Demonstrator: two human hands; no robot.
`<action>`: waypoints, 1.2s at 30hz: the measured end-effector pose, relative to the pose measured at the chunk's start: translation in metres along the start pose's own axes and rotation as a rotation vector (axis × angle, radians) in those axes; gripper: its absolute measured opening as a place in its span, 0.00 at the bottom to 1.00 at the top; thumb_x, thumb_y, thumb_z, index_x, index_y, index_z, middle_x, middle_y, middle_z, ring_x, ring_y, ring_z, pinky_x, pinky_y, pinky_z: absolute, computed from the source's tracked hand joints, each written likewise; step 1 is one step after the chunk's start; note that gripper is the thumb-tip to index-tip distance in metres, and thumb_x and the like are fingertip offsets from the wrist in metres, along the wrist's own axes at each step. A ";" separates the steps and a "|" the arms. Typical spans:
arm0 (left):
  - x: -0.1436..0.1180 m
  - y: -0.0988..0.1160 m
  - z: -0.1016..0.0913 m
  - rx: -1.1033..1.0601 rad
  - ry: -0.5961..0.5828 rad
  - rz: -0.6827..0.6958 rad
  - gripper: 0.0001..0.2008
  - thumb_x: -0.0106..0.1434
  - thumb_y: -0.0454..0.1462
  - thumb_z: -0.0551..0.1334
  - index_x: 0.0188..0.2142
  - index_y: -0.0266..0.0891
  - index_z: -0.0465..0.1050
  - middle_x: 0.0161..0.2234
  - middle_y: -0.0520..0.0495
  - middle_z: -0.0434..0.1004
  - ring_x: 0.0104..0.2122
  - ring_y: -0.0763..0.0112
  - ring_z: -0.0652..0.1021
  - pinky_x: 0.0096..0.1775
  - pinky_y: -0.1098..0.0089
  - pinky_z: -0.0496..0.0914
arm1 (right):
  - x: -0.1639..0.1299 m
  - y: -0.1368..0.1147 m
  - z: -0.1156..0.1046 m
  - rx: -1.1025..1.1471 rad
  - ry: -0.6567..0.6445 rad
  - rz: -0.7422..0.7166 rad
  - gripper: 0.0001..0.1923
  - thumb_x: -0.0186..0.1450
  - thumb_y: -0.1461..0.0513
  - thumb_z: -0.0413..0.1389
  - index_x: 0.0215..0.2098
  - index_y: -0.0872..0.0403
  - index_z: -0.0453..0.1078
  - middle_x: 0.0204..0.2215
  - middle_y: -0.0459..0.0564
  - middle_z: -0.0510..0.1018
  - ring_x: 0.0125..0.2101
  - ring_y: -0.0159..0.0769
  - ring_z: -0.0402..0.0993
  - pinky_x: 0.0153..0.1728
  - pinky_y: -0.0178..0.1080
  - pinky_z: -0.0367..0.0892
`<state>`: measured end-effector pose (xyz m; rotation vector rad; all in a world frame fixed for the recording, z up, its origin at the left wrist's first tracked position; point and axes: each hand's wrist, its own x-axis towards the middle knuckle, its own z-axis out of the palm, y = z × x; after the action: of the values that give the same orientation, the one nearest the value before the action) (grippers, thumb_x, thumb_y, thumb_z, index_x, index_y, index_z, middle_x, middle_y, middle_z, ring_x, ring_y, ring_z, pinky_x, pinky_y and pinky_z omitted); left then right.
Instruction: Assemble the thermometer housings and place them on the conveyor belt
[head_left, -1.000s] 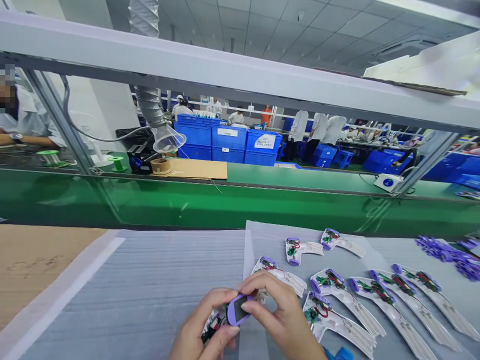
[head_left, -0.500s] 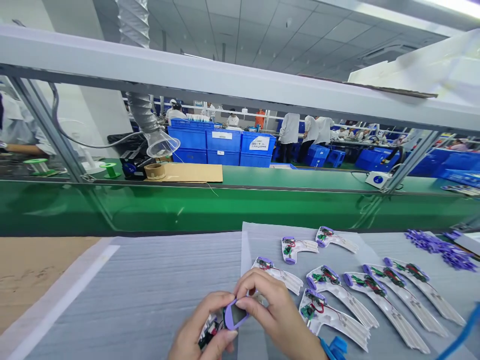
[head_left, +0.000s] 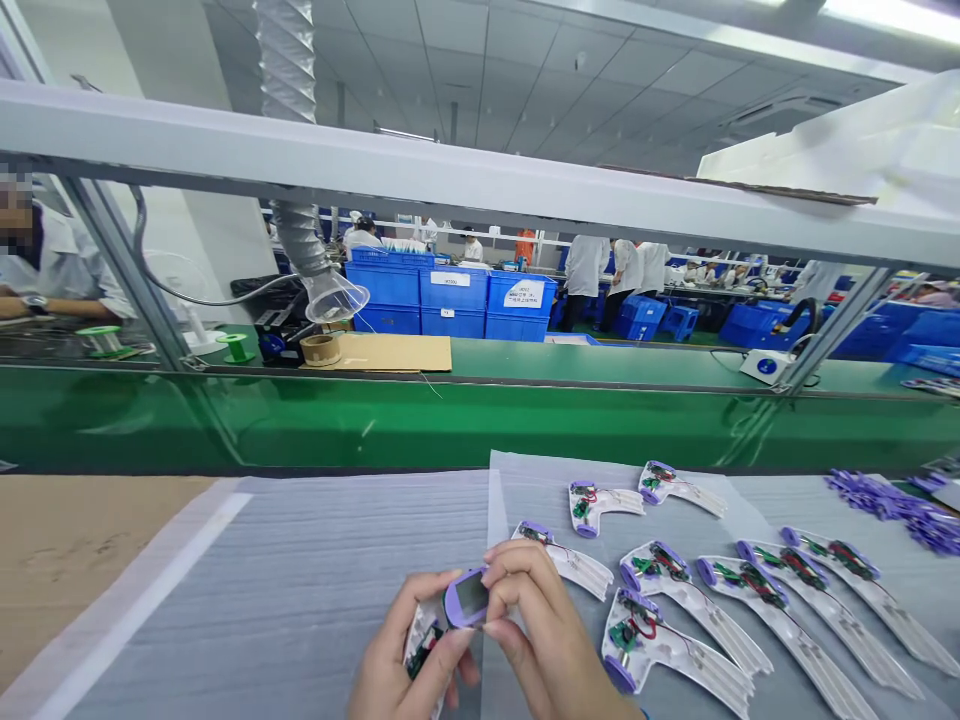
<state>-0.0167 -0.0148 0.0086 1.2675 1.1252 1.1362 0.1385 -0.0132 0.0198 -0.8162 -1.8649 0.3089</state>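
A purple-framed display (head_left: 466,600) with a dark screen sits between my two hands. My left hand (head_left: 405,640) is closed around a white plastic shell (head_left: 415,638) with a green circuit board inside, its thumb and fingertips at the left end of the purple frame. The fingers of my right hand (head_left: 536,625) pinch the frame's right end. Much of the shell is hidden by my left palm. Just to the right lie similar white curved shells with purple ends, the closest being one half-shell (head_left: 570,563) and another with red wires (head_left: 675,650).
More wired half-shells (head_left: 757,600) lie in a row on the right of the grey sheeted table (head_left: 300,580). Beyond them is a pile of purple parts (head_left: 892,505). A green belt (head_left: 420,425) runs behind, with cardboard (head_left: 405,352) and a tape roll (head_left: 321,348). A co-worker's arm (head_left: 22,303) shows at left.
The view has shifted slightly. My right hand's fingers have moved to the frame's right end and uncover more of the screen. My left hand keeps its hold on the shell.
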 end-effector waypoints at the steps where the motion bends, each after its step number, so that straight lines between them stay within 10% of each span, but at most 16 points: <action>1: 0.001 0.001 0.001 -0.009 0.026 0.006 0.19 0.56 0.48 0.63 0.42 0.41 0.67 0.21 0.54 0.73 0.20 0.72 0.72 0.21 0.75 0.67 | -0.003 0.001 0.003 0.014 0.025 0.034 0.10 0.72 0.58 0.41 0.36 0.51 0.59 0.41 0.50 0.66 0.47 0.37 0.63 0.48 0.38 0.59; 7: 0.007 -0.006 0.002 0.165 0.254 0.254 0.14 0.57 0.45 0.63 0.42 0.44 0.72 0.40 0.49 0.76 0.31 0.69 0.76 0.33 0.74 0.72 | -0.016 0.005 0.038 0.185 0.297 0.461 0.28 0.60 0.42 0.52 0.49 0.50 0.60 0.34 0.46 0.69 0.29 0.35 0.65 0.28 0.34 0.61; 11: 0.011 -0.020 -0.001 0.278 0.198 0.485 0.10 0.60 0.41 0.60 0.42 0.45 0.73 0.43 0.46 0.75 0.46 0.62 0.75 0.46 0.67 0.71 | -0.014 0.006 0.056 0.259 0.397 0.571 0.24 0.56 0.45 0.58 0.43 0.51 0.65 0.31 0.45 0.69 0.27 0.34 0.64 0.26 0.33 0.58; 16: 0.012 -0.022 0.007 0.145 0.267 0.278 0.20 0.56 0.42 0.62 0.48 0.42 0.67 0.44 0.44 0.75 0.43 0.59 0.77 0.43 0.66 0.72 | -0.013 0.004 0.056 0.371 0.460 0.603 0.22 0.54 0.51 0.61 0.43 0.51 0.66 0.29 0.44 0.68 0.26 0.33 0.62 0.26 0.32 0.58; 20: 0.020 -0.017 0.007 0.034 0.100 0.071 0.28 0.46 0.38 0.65 0.47 0.38 0.63 0.35 0.47 0.77 0.33 0.62 0.78 0.35 0.68 0.72 | -0.012 0.001 0.044 0.407 0.353 0.619 0.21 0.52 0.55 0.62 0.42 0.52 0.67 0.27 0.44 0.68 0.25 0.32 0.62 0.24 0.32 0.55; 36: 0.023 -0.007 0.008 0.346 -0.033 0.340 0.12 0.57 0.35 0.59 0.42 0.41 0.65 0.42 0.44 0.68 0.44 0.58 0.72 0.44 0.62 0.68 | -0.009 0.005 0.027 0.260 0.230 0.597 0.18 0.50 0.63 0.62 0.40 0.52 0.69 0.26 0.40 0.70 0.26 0.32 0.63 0.29 0.32 0.55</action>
<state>-0.0065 0.0069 0.0014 1.7921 1.1415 1.1928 0.1187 -0.0113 -0.0010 -1.1595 -1.3024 0.7776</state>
